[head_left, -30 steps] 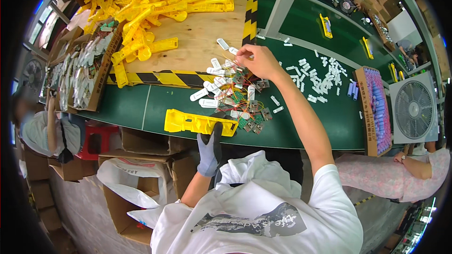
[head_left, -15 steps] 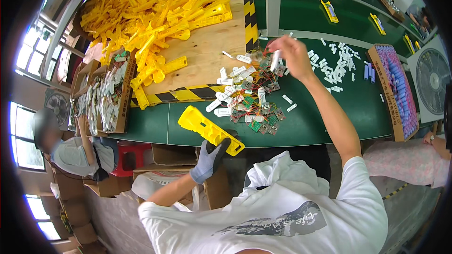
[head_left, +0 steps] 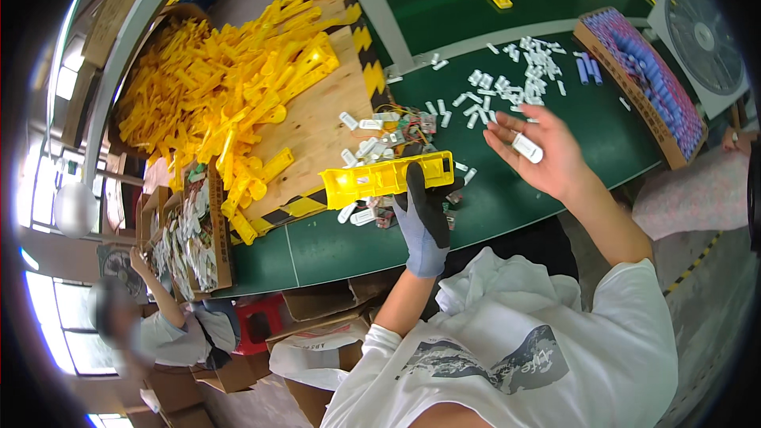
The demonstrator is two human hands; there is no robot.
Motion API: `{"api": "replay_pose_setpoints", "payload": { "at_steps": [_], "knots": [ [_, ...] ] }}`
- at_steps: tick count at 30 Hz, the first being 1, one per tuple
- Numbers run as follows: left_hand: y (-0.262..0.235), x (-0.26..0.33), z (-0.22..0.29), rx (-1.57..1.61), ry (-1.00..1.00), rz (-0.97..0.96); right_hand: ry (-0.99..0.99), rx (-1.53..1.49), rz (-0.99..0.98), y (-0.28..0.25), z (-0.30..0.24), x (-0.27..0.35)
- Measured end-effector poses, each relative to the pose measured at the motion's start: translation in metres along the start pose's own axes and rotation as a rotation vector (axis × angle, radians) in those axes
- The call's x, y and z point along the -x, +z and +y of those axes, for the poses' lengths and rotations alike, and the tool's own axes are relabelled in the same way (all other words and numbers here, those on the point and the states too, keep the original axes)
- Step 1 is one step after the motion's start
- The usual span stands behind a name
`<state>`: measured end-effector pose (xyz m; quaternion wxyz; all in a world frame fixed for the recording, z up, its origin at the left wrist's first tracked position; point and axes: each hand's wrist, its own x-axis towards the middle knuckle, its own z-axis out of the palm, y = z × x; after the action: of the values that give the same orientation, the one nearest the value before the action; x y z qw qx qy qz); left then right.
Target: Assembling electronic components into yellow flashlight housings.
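My left hand (head_left: pixel 424 218), in a grey glove with dark fingers, grips a yellow plastic housing (head_left: pixel 369 178) by its right end. The housing lies nearly level above the table, its ribbed hollow side showing. In my bare right hand (head_left: pixel 547 154) is a white oval plastic piece (head_left: pixel 527 148), held against the curled fingers. My right fingertips are beside a scatter of small white plastic parts (head_left: pixel 519 79); whether they touch one I cannot tell. Behind the housing, and partly hidden by it, lies a heap of white oval pieces (head_left: pixel 369 148) with wired circuit boards (head_left: pixel 416 127).
A large pile of yellow housings (head_left: pixel 214 87) covers the wooden board at left. A box of purple cylindrical cells (head_left: pixel 646 71) stands at right, near a fan (head_left: pixel 701 32). A metal post (head_left: pixel 376 12) rises behind the table. Another person (head_left: pixel 182 333) works at far left beside a box of parts (head_left: pixel 194 230).
My left hand has carried the yellow housing up and right, over the heap. My right hand has moved right and down from the wired boards, with the white oval piece. The view has shifted.
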<state>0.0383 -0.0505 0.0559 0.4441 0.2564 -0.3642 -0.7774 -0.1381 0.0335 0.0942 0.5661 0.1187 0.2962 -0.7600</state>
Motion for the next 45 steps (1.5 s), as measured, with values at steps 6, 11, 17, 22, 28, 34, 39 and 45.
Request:
{"api": "replay_pose_setpoints", "payload": {
  "at_steps": [6, 11, 17, 22, 28, 34, 39, 45],
  "knots": [
    [0.040, 0.006, -0.027, -0.201, 0.131, 0.024, -0.760, 0.596, -0.302, -0.041, 0.014, 0.024],
    [0.041, 0.013, -0.064, -0.396, 0.292, 0.101, -0.918, 0.901, -0.106, -0.059, 0.026, -0.002],
    [0.016, 0.033, -0.105, -0.566, 0.443, -0.053, -1.128, 0.641, 0.244, -0.042, 0.036, -0.021],
    [0.013, 0.028, -0.110, -0.871, 0.500, -0.195, -1.206, 0.501, 0.367, -0.043, 0.042, -0.032],
    [0.025, 0.029, -0.099, -0.871, 0.278, -0.246, -0.996, 0.595, 0.161, -0.071, 0.050, -0.041],
    [0.036, 0.035, -0.090, -0.879, 0.086, -0.239, -0.764, 0.332, -0.365, -0.075, 0.050, -0.025],
    [0.011, 0.019, -0.099, -0.585, 0.223, 0.050, -0.514, 0.486, -0.408, -0.095, 0.041, -0.005],
    [0.040, 0.004, -0.030, -0.707, 0.148, 0.115, -0.571, 0.860, -0.056, -0.104, 0.027, 0.061]
  ]
}}
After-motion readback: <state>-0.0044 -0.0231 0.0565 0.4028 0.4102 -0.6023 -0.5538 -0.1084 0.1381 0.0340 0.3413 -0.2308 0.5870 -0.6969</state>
